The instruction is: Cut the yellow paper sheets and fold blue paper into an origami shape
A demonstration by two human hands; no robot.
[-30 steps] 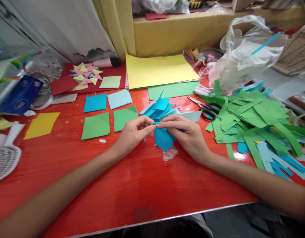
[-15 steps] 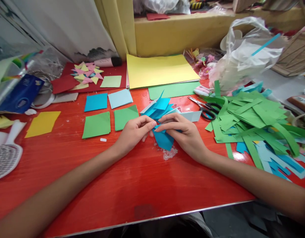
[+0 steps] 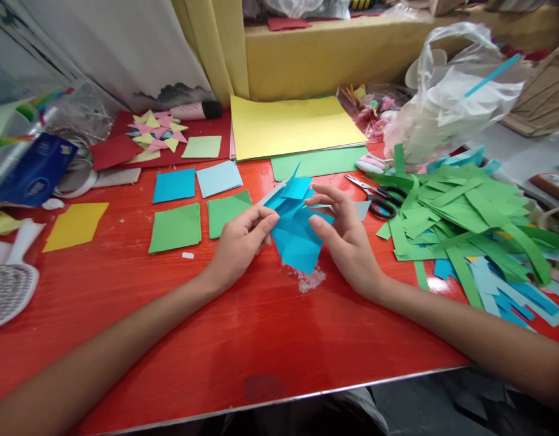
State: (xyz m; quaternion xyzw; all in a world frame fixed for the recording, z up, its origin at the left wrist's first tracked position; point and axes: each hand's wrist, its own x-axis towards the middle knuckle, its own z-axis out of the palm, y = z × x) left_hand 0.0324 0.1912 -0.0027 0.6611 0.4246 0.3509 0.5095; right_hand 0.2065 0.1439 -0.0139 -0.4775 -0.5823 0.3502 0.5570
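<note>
A creased blue paper square [image 3: 298, 245] is held in the middle of the red table [image 3: 243, 339]. My left hand [image 3: 243, 242] pinches its left edge between thumb and fingers. My right hand [image 3: 347, 242] is beside the right edge, fingers apart and curved; whether a fingertip touches the paper I cannot tell. Just behind lies a small heap of folded blue paper pieces [image 3: 297, 188], partly hidden by the square and the right hand. A light blue strip [image 3: 363, 209] shows past the right fingers.
Green [image 3: 174, 227] and blue paper stacks [image 3: 174, 185] lie to the left. Scissors [image 3: 383, 200] rest beside a heap of green offcuts [image 3: 465, 206] on the right. Yellow sheets [image 3: 297, 127] lie at the back, near a plastic bag with a cup [image 3: 461, 109]. A white hairbrush [image 3: 11, 290] lies far left.
The blue paper has opened out from a folded shape into a wider creased square. My right hand has let its fingers spread and moved slightly right; my left keeps its pinch.
</note>
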